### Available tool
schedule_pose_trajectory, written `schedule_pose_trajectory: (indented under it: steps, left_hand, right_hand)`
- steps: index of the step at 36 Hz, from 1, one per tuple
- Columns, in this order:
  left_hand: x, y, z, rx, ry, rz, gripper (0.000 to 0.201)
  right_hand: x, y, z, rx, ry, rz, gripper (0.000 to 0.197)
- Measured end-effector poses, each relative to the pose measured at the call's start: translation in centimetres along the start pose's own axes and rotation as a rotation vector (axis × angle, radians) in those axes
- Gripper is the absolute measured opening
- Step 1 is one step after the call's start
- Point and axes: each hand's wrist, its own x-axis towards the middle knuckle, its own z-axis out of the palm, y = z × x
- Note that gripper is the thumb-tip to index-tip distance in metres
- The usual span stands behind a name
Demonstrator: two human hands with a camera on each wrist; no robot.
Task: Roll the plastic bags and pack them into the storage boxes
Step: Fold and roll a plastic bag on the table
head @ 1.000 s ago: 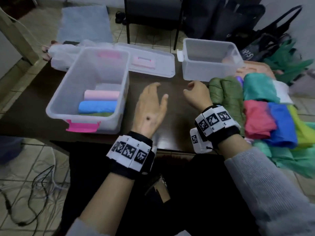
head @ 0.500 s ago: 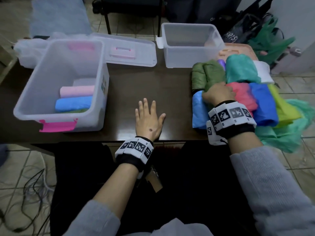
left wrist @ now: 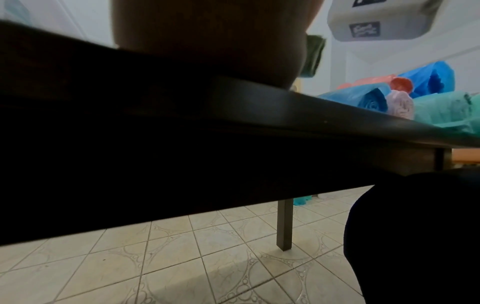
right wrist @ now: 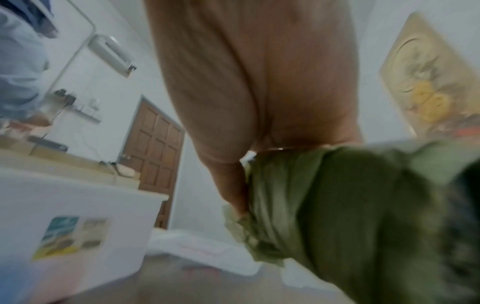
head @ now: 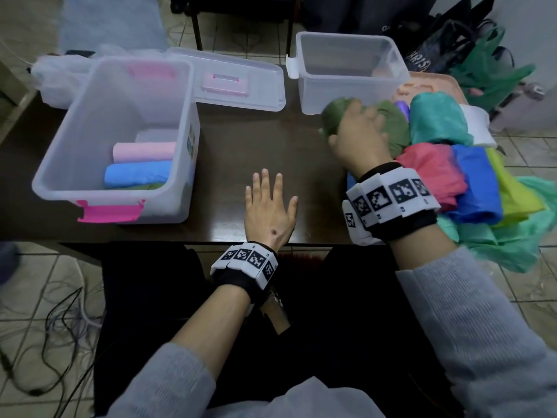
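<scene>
Olive-green plastic bag (head: 388,125) sat at top of bag pile (head: 470,188), right of frame, just below small clear box (head: 346,70). Right hand (head: 358,137) gripped its left end, fingers curled round crumpled plastic (right wrist: 298,195). Left hand (head: 268,212) lay flat on dark table (head: 241,140), lower centre, fingers straight and slightly spread. Large clear box (head: 120,140), left of frame, held pink roll (head: 144,150) and blue roll (head: 135,175).
</scene>
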Motion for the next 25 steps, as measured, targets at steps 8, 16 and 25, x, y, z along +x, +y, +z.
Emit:
schedule_pose_trajectory:
  steps: [8, 16, 25]
  left_hand:
    - [-0.3, -0.6, -0.6, -0.508, 0.197, -0.054, 0.056]
    - [1.1, -1.9, -2.9, -0.841, 0.248, -0.309, 0.048]
    - [4.2, -3.9, -5.9, -0.674, -0.023, -0.39, 0.027]
  right_hand:
    - [-0.5, -2.5, 4.9, -0.207, -0.087, -0.355, 0.053]
    - [-1.5, -1.4, 7.8, -0.127, -0.291, -0.435, 0.067]
    - [-1.9, -0.1, 4.8, -0.006, -0.087, -0.357, 0.032]
